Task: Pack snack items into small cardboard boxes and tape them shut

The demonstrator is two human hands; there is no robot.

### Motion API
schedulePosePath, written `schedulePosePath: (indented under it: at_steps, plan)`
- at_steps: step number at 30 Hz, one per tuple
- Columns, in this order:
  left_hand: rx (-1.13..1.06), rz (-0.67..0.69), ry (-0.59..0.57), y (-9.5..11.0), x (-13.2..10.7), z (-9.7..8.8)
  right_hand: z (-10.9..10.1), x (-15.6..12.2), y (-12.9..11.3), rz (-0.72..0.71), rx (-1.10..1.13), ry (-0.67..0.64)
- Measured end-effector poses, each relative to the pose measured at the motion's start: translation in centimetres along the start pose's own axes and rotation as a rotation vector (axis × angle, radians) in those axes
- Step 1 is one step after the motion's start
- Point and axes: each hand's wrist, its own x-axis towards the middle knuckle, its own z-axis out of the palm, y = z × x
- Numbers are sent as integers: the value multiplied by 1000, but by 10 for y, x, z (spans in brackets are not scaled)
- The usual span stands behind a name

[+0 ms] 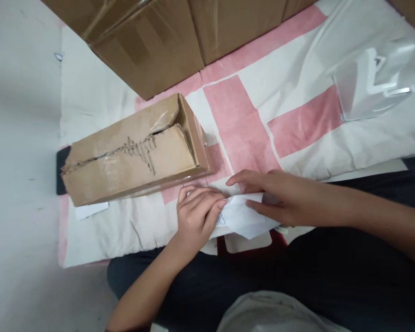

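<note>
A white sheet (pixel 249 216), thin and creased like paper, lies at the front edge of the cloth, with a small patch of blue marks by its left end. My left hand (pixel 197 214) is closed over that left end, its thumb pressed down near the marks. From the right, my right hand (pixel 278 196) reaches over the sheet; its thumb touches or hovers over the white surface while the fingers stretch beyond the far edge, apart from the thumb. Whatever lies under my left fingers is hidden.
A worn cardboard box (pixel 131 157) with a torn top lies left of my hands. Large taped cartons (pixel 166 46) stand behind it. A clear plastic container (pixel 370 87) sits at the right on the pink-and-white cloth (pixel 242 120). A dark flat object (pixel 61 170) shows behind the box's left end.
</note>
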Motion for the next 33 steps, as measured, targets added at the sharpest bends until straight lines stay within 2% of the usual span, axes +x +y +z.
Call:
schedulePosePath:
  at_steps: [2,4,8,14,17,22,33]
  plan:
    - [-60,-29,28,-1,-2,3,-22,-2,0,-5,-81,-26]
    - [-87,-47,46,-3,-4,7,-40,-2,3,-9,-138,2]
    - [-128,-97,55,-8,-6,11,-55,7,11,-16,-192,64]
    - [-133,-81,78,-10,-5,12,-46,22,9,-46,-129,-1]
    - [-203,-153,58,-11,-4,12,-42,25,7,-41,-119,-48]
    - [-294,-320,21,-16,-6,11,-41,26,9,-26,-140,-49]
    - [-294,-343,-12,-18,-2,11,-33,24,17,47,-216,13]
